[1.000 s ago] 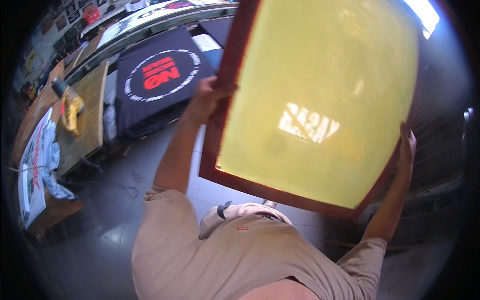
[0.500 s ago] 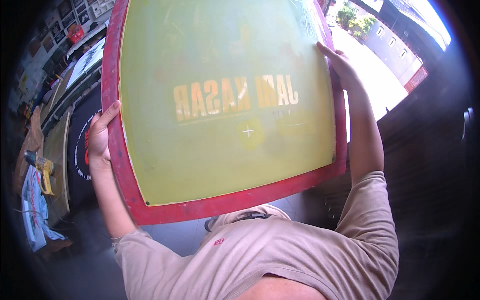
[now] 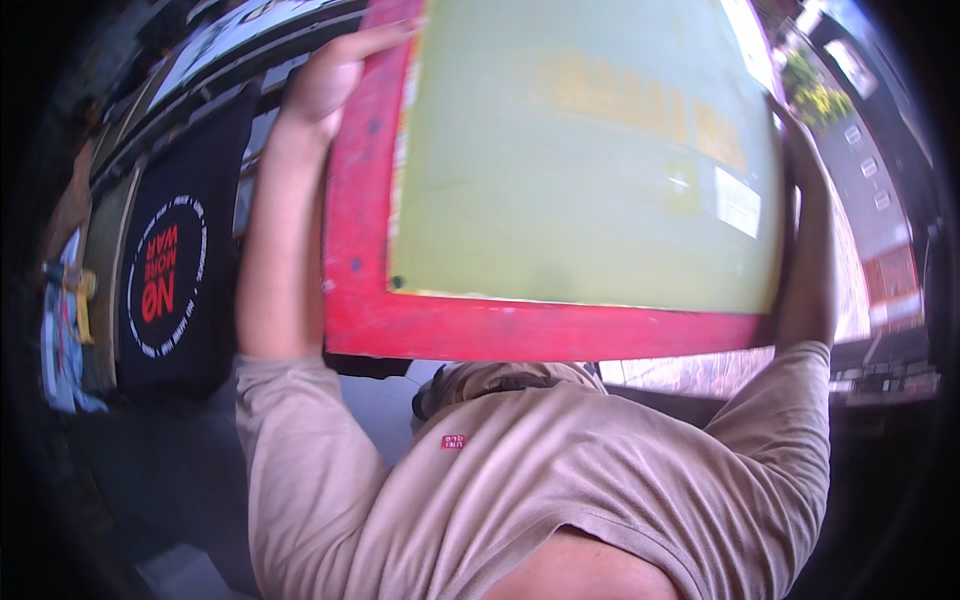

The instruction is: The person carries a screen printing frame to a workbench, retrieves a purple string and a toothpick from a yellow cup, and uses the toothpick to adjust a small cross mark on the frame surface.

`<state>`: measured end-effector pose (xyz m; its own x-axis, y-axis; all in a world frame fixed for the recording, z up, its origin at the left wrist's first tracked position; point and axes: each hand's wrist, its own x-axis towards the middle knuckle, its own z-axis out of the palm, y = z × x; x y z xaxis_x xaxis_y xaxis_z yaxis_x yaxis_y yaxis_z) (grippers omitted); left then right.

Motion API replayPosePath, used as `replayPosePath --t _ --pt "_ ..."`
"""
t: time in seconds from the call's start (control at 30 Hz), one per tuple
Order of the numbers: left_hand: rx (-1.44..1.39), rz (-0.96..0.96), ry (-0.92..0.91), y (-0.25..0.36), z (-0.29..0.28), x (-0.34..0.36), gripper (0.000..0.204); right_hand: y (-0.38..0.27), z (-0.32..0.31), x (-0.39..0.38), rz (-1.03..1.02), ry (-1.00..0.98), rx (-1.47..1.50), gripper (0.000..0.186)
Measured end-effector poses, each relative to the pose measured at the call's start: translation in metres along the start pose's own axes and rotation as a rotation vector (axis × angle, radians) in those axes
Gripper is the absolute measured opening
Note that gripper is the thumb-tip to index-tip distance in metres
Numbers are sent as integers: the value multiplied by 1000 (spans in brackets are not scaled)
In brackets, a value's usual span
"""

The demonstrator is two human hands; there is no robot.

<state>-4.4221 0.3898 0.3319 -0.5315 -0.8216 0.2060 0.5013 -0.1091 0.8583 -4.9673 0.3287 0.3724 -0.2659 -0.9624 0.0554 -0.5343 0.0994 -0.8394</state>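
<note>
A large screen printing frame (image 3: 360, 265) with red borders is held up in front of me. Its taut yellow-green mesh (image 3: 560, 210) bears faint orange lettering, a small white cross mark and a pale bright patch near the right. My left hand (image 3: 335, 75) grips the left border, the thumb lying over the front face and the other fingers hidden behind. On the opposite border my right hand (image 3: 795, 135) clasps the edge, seen mostly from the side and partly hidden by the frame. The frame's top runs out of view.
At the left, a black T-shirt (image 3: 170, 270) with red and white print lies on a board. Beyond it are a yellow-handled tool (image 3: 82, 305), light blue plastic (image 3: 62, 365) and a white printed sheet (image 3: 225, 45). Outside on the right stands a grey wall (image 3: 865, 150) with greenery.
The frame has shifted to the right and higher, tilting so its mesh lettering looks fainter. Both hands have risen with it, and the black T-shirt shows more fully.
</note>
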Motion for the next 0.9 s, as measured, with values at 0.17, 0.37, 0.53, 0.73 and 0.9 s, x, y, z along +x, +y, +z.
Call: replayPosePath --t 0.17,0.37,0.53,0.73,0.9 --pt "297 138 157 -44 34 107 47 44 -25 93 -86 -50 -7 56" --pt "459 248 444 -96 63 249 32 105 -53 187 -171 -64 0 56" --pt "446 136 693 -148 55 307 56 150 -67 239 -225 4 22 55" --pt "576 38 755 -192 39 326 91 191 -63 302 -309 73 81 55" --pt "699 135 939 -216 9 376 87 200 -31 409 -369 40 105 55"
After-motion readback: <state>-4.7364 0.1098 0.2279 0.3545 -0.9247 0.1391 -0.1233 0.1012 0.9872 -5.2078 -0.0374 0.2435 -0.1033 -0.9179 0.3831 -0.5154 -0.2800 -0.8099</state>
